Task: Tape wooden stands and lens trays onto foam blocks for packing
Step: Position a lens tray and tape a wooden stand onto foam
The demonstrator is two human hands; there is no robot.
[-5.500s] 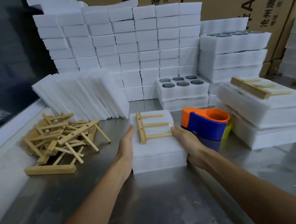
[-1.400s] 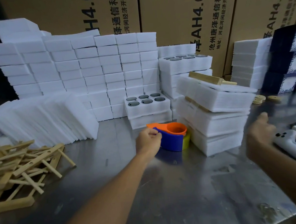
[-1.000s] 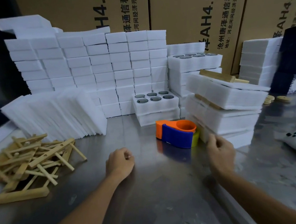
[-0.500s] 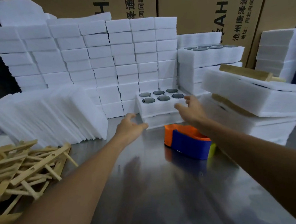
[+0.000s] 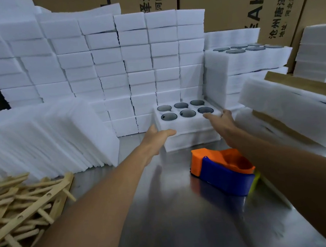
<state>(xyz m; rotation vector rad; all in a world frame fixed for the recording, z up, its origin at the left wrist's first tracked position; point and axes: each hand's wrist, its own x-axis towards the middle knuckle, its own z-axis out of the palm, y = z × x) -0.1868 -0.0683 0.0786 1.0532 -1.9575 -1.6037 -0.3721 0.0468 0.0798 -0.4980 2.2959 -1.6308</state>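
Fetching step, I judge: both hands reach with grips wide and holding nothing, left hand (image 5: pixel 155 136) and right hand (image 5: pixel 220 120) flanking the lens tray (image 5: pixel 185 119) at twelve o'clock on the worktop (image 5: pixel 166 212); next, clasp its sides and draw it past the tape dispenser (image 5: pixel 222 172).

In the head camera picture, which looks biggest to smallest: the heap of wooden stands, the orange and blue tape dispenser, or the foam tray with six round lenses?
As they look in this view:
1. Heap of wooden stands, cut off by the left edge.
2 and 3. Tape dispenser and lens tray look about alike; the dispenser lies nearer the camera, so I will not rank them.
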